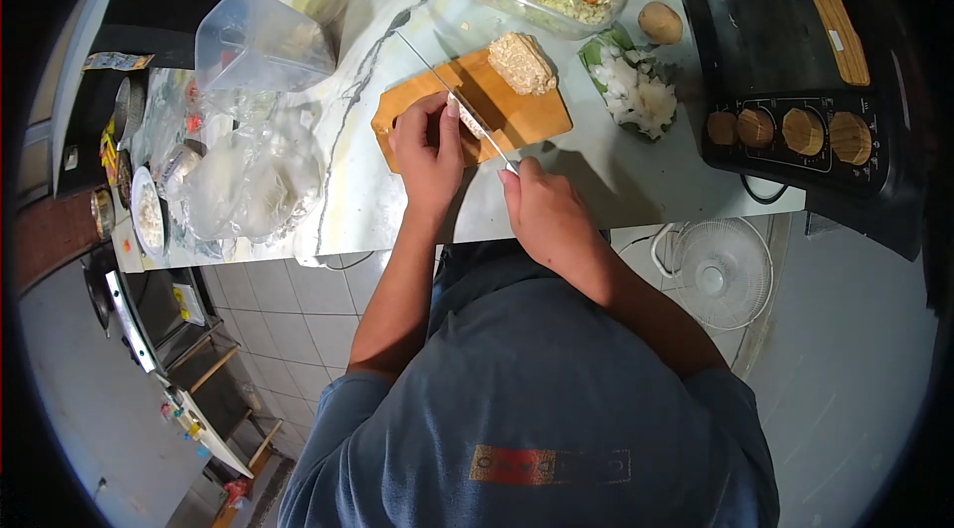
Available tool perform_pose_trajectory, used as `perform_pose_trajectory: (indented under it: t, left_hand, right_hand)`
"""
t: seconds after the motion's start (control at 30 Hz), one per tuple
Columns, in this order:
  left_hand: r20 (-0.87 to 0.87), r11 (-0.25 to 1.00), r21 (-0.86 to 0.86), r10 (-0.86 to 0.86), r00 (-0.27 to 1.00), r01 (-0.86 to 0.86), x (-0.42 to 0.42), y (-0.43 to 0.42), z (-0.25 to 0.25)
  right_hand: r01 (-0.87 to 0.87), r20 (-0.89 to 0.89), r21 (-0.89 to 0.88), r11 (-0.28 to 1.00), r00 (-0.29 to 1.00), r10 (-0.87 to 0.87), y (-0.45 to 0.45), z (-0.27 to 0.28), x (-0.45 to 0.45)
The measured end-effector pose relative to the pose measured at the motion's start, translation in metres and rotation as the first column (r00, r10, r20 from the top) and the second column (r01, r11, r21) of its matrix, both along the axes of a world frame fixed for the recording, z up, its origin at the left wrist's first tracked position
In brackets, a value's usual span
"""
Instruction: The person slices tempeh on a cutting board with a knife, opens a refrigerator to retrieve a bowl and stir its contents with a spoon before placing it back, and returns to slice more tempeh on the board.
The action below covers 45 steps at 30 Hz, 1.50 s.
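Observation:
My right hand (552, 215) is closed around the handle of a long knife (427, 63), whose blade runs slantwise over a wooden cutting board (402, 116). My left hand (432, 150) is on the board's left part, fingers and thumb pinched close against the blade. They hold a small pale piece of what looks like tempeh (475, 123), partly hidden by the blade and fingertips. A larger block of tempeh (522, 63) lies at the board's far right, apart from both hands.
Chopped white pieces on a green leaf (631, 86) and a round brown item (660, 22) lie right of the board. Behind is a plastic container of vegetables (604, 16). Plastic jugs (260, 41) and bags (253, 175) stand left; a black oven (795, 136) stands right.

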State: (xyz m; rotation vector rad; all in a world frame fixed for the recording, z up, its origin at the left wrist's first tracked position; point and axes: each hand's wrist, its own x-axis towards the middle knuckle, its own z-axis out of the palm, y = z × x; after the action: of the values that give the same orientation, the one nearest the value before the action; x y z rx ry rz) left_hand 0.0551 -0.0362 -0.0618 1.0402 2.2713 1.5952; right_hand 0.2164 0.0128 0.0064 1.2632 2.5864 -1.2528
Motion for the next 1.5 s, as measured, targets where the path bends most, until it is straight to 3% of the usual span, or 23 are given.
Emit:
perform_pose_trajectory:
  t: [0.77,0.83,0.97,1.03,1.5]
  left_hand:
    - [-0.019,1.0,0.006,0.028,0.999,-0.028,0.001,0.003,-0.004]
    - [-0.098,0.998,-0.02,0.049,0.994,-0.051,0.002,0.003,-0.002]
    - [0.035,0.998,-0.031,0.05,0.998,-0.049,0.003,0.003,0.004]
    - [-0.067,0.999,-0.019,0.037,0.997,-0.038,0.001,0.002,0.001]
    - [-0.091,0.999,-0.023,0.035,0.995,-0.037,0.001,0.003,0.001]
  right_hand:
    - [0.036,0.069,-0.019,0.999,0.997,-0.035,0.004,0.002,-0.002]
    - [0.035,0.072,-0.03,0.999,0.997,-0.033,0.007,0.006,-0.001]
    - [0.019,0.097,-0.05,0.999,0.995,-0.014,0.009,0.006,-0.001]
    - [0.008,0.098,-0.025,1.0,0.995,-0.005,0.009,0.004,-0.003]
    - [0.001,0.063,0.014,1.0,0.998,-0.001,0.009,-0.005,-0.002]
